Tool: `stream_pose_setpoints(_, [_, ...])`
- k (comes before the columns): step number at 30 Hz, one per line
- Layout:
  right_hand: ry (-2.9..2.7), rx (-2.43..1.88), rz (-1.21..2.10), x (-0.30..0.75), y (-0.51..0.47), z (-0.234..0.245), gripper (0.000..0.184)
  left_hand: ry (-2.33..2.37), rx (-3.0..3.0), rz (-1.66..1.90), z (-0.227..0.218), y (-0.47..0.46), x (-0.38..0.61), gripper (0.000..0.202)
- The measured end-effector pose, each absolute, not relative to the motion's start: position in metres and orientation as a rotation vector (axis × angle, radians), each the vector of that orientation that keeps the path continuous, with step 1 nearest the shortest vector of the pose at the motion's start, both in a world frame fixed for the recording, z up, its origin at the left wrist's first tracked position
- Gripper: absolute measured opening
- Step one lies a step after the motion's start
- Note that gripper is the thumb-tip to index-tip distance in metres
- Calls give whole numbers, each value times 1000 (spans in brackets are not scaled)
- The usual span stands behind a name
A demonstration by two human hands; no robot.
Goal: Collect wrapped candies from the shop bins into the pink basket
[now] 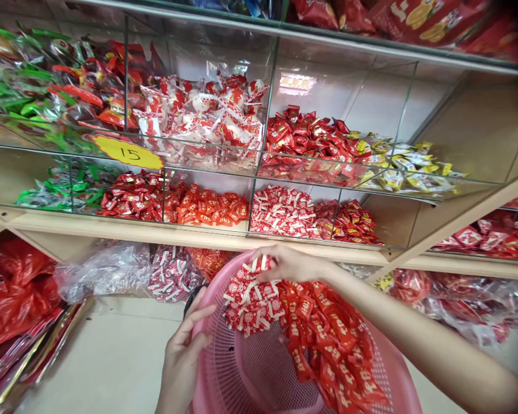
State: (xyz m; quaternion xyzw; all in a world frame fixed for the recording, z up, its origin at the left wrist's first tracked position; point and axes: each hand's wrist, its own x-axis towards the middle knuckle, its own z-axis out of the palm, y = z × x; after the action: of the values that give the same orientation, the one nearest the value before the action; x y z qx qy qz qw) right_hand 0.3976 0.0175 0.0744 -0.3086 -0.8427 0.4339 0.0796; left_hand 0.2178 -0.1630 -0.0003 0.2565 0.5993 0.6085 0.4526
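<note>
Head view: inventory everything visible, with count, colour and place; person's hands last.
Basket: one, pink, lower centre.
Small candies: many, red and white, basket's far left.
Longer packets: many, orange-red, basket's right.
Shelving: one, pale wood and glass, ahead.
Upper-tier sweets: many, green, red, white, yellow, behind glass.
Lower-tier sweets: many, green, red, white, orange-red, behind glass.
Top packets: several, red and blue, top edge.
Side-shelf sweets: many, red, right edge.
Price tag: one, yellow, marked 15, left of centre.
Plastic bags: several, clear, under shelves.
Red bag: one, red, left edge.
Shiny wrappings: several, red and gold, lower left.
Floor: one, pale, below.
Left hand: one, bare, on basket's left rim.
Right hand: one, bare, on small candies.
</note>
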Motion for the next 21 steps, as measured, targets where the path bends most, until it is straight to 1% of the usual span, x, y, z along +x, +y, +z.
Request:
stream_pose_setpoints(3, [-2839, -862, 1039, 389, 4, 64, 40, 1458, 615, 1506, -4, -163, 217, 29])
stream_pose_setpoints(6, [-3006, -808, 858, 382, -4, 58, 42, 1451, 633, 1510, -6, -163, 217, 29])
stream_pose_setpoints(9, [-3067, -936, 712, 378, -6, 56, 41, 1446, 668, 1513, -6, -165, 216, 28])
stream_pose_setpoints(11, [-3085, -976, 629, 377, -6, 56, 37, 1438, 675, 1516, -6, -166, 216, 29])
stream_pose_setpoints(15, [-3067, -822, 625, 376, -6, 53, 27, 1416, 659, 1521, -4, -165, 217, 28])
stream_pose_setpoints(21, [-3009, -770, 656, 381, -8, 53, 29, 1460, 656, 1504, -2, -165, 218, 28])
